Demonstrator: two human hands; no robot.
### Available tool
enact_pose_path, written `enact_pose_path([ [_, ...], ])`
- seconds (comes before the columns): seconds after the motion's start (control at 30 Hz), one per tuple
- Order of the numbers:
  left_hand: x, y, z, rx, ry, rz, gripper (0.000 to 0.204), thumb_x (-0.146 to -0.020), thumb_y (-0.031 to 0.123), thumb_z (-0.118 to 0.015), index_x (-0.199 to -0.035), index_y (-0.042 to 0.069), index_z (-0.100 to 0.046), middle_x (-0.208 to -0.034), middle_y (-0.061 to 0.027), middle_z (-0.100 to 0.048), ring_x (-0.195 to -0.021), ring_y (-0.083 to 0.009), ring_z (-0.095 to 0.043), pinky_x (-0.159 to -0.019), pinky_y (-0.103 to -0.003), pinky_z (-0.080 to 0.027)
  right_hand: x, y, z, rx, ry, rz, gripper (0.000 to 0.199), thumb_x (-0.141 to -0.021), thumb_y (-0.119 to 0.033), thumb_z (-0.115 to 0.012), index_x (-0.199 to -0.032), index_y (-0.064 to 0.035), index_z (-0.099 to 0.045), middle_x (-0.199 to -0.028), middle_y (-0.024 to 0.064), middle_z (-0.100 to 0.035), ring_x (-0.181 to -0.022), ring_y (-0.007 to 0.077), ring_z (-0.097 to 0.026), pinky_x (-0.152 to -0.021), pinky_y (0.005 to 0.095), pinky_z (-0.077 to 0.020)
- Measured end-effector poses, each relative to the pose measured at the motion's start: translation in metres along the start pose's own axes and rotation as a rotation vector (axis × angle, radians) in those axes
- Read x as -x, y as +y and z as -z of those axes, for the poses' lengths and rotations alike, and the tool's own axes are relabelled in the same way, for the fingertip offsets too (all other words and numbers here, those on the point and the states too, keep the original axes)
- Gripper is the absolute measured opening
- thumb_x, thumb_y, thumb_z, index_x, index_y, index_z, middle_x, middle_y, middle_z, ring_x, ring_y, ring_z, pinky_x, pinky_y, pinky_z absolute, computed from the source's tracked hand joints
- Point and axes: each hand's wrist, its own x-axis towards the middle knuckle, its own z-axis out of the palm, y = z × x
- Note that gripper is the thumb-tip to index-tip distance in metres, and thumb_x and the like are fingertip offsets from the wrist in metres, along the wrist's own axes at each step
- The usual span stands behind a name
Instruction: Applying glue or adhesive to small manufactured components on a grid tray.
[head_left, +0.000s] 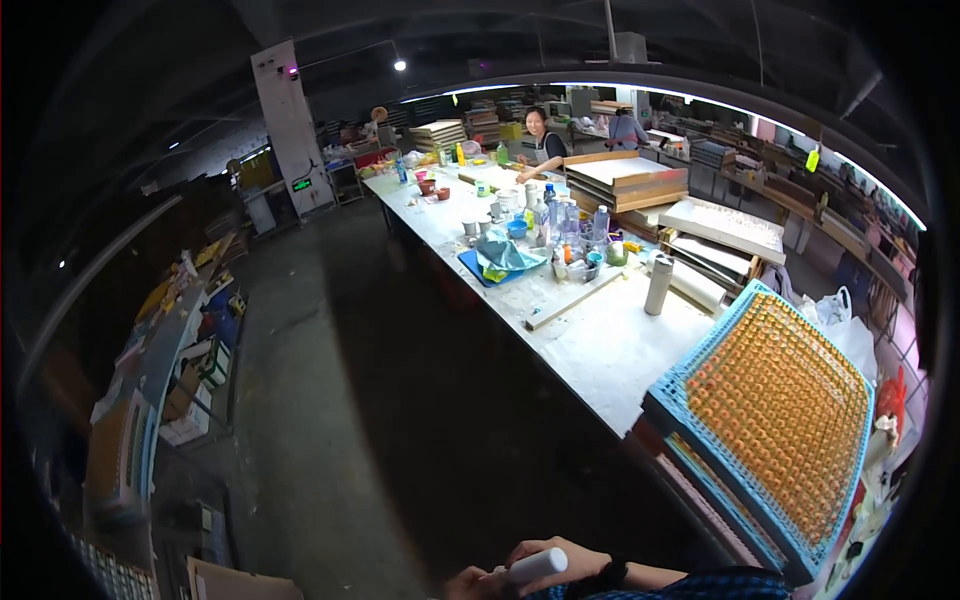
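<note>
A long white-topped worktable (590, 345) is running from the near right toward the far left. A co-worker (550, 150) is reaching over its far end. At the near right, a stack of blue plastic crates (705, 345) is holding rows of small golden round pieces (785, 400). Left of it, a grey tumbler (659, 285) is standing upright on the tabletop. Nearest, the right hand (585, 562), wearing a dark wristband (612, 573), is curling its fingers around the far side of a white cylinder (538, 567), clamping it at a tilt. The left hand (467, 582) is meeting the cylinder's left end; whether its fingers are closing on it, I cannot tell.
</note>
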Motion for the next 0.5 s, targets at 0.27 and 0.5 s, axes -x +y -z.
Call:
enact_pose_path([
  [0.27, -0.191, 0.053, 0.065, -0.169, 0.050, 0.006, 0.018, -0.089, 0.016, -0.047, -0.075, 0.005, -0.051, -0.066, 0.0001, -0.052, -0.064, -0.0070, -0.046, -0.058, -0.022, -0.040, -0.155, 0.036, 0.133, -0.067, -0.088, -0.091, 0.054, -0.068, -0.028, -0.072, -0.113, -0.0080, -0.049, -0.109, 0.0091, -0.055, -0.101, 0.0215, -0.052, -0.087, 0.0342, -0.0428],
  [0.5, -0.334, 0.114, 0.118, -0.314, 0.150, -0.115, 0.015, -0.088, 0.015, -0.048, -0.077, 0.006, -0.051, -0.065, 0.0018, -0.050, -0.063, -0.0061, -0.045, -0.058, -0.021, -0.039, -0.291, 0.036, 0.243, -0.168, -0.121, -0.014, 0.065, -0.069, -0.037, -0.070, -0.121, -0.0073, -0.044, -0.118, 0.0113, -0.049, -0.107, 0.0226, -0.049, -0.091, 0.0336, -0.0400],
])
